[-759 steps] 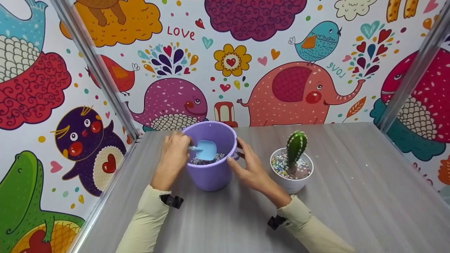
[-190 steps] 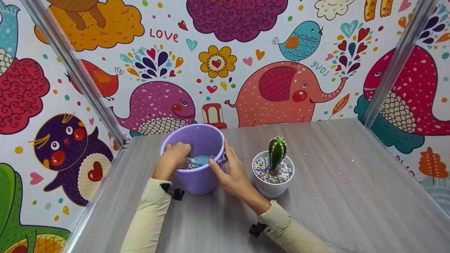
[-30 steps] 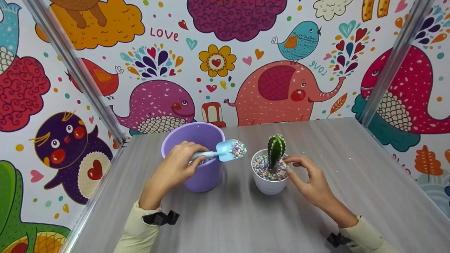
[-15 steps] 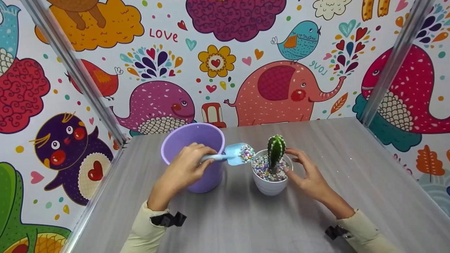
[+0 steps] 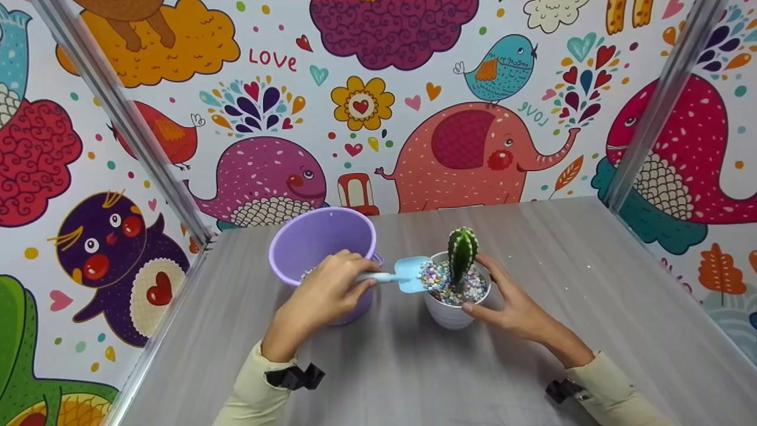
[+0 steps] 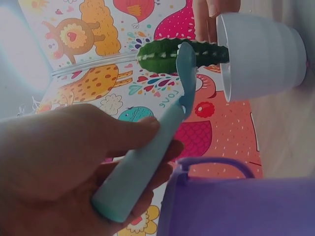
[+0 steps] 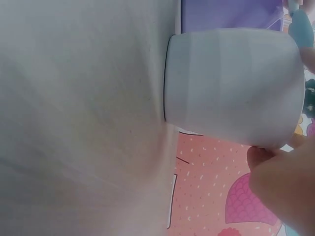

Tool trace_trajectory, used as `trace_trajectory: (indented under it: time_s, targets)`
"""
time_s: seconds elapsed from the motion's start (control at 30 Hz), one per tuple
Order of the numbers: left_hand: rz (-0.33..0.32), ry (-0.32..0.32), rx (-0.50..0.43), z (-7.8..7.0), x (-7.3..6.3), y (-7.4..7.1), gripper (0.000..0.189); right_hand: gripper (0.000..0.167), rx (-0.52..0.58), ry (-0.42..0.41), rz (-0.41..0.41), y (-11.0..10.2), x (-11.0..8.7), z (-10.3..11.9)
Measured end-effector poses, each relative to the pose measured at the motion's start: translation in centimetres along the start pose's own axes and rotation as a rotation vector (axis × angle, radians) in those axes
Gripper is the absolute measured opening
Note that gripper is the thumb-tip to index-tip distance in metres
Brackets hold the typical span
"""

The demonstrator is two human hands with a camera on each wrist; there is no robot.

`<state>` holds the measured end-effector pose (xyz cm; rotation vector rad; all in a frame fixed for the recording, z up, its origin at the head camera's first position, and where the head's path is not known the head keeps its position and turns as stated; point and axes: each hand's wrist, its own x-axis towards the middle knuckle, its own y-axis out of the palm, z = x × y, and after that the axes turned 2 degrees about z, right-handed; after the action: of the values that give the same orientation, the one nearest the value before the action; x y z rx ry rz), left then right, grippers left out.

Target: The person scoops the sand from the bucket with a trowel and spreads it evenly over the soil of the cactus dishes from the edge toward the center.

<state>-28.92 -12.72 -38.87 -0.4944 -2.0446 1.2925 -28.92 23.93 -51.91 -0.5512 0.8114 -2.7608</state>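
Observation:
In the head view my left hand (image 5: 325, 293) grips the handle of a light blue toy shovel (image 5: 408, 275). Its blade, loaded with small multicoloured pebbles (image 5: 434, 276), reaches over the left rim of a white flowerpot (image 5: 450, 318). A green cactus (image 5: 462, 251) stands upright in the pot among similar pebbles. My right hand (image 5: 523, 310) holds the pot from the right, thumb on the front rim and fingers behind. The left wrist view shows fingers wrapped round the shovel handle (image 6: 140, 172), its blade in front of the cactus (image 6: 157, 55).
Left of the pot stands a purple bucket (image 5: 322, 234), partly hidden by my left hand, with some pebbles showing inside. A few tiny white bits lie on the grey table (image 5: 591, 319) at the right. Patterned panels (image 5: 366, 154) enclose the back and sides.
The loaded shovel has moved right from above the bucket to the pot's rim. My right hand has left the bucket since the older frames and now holds the pot; more pebbles surround the cactus.

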Motion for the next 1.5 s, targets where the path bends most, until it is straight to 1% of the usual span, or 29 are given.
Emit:
trace_trajectory:
  time_s: [0.2, 0.37, 0.53, 0.7, 0.8, 0.9, 1.03, 1.2, 1.27, 1.37, 1.5]
  targets:
    - [0.036, -0.006, 0.012, -0.7, 0.3, 0.6, 0.018, 0.11, -0.005, -0.019, 0.014, 0.2, 0.0, -0.2]
    - [0.072, -0.008, 0.027, -1.1, 0.5, 0.9, 0.018, 0.113, -0.002, -0.027, 0.006, 0.3, 0.0, 0.0]
    - [0.087, -0.001, 0.037, -1.4, 0.7, 1.1, 0.017, 0.113, -0.033, -0.022, -0.027, 0.6, -0.1, 0.4]
    - [0.101, 0.014, 0.049, -1.6, 0.8, 1.3, 0.016, 0.115, -0.077, 0.001, -0.079, 1.2, -0.3, 1.0]
    - [0.111, 0.017, 0.051, -1.8, 0.8, 1.2, 0.016, 0.118, -0.102, 0.015, -0.113, 1.6, -0.3, 1.4]
    - [0.122, 0.023, 0.054, -2.1, 0.8, 1.1, 0.015, 0.12, -0.126, 0.009, -0.138, 1.9, -0.2, 1.5]
    - [0.131, 0.029, 0.072, -2.4, 0.9, 0.9, 0.015, 0.123, -0.126, 0.003, -0.125, 1.8, 0.0, 1.4]
    - [0.142, 0.03, 0.089, -2.8, 1.2, 0.8, 0.015, 0.125, -0.068, 0.007, -0.053, 1.4, 0.0, 1.0]
    - [0.141, 0.034, 0.101, -3.0, 1.3, 0.7, 0.015, 0.124, -0.05, 0.015, -0.037, 1.4, -0.1, 0.9]
    - [0.132, 0.043, 0.126, -3.2, 1.3, 0.6, 0.016, 0.124, -0.049, 0.039, -0.052, 1.7, -0.1, 1.2]
    - [0.118, 0.052, 0.148, -3.4, 1.3, 0.6, 0.015, 0.125, -0.09, 0.043, -0.109, 2.5, -0.2, 1.8]
